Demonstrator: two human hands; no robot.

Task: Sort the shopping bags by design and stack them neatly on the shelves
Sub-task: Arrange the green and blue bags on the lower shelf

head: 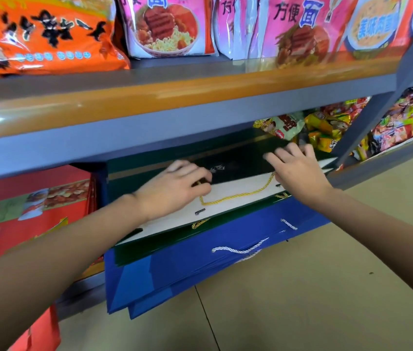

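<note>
Both forearms enter from the bottom corners, and I see them reach under the grey and orange shelf [149, 97] toward the lower level. On that lower level lies a stack of blue shopping bags [200, 262], flat, with its front part hanging over the shelf edge above the floor; a white rope handle [238, 249] rests on top of it. Upon the blue stack lies the dark green bag [238, 163], also flat, with its cream inner side showing and a yellow cord handle [235, 196] lying across this cream part. To the left stand red bags with a food print [36, 198]. My left hand [175, 186] rests on the green bag with fingers curled down; they seem to pinch the left end of the yellow cord, but I cannot tell for sure. My right hand [296, 165] lies on the far right part of the same bag, fingers spread and almost straight, pressing the dark surface.
</note>
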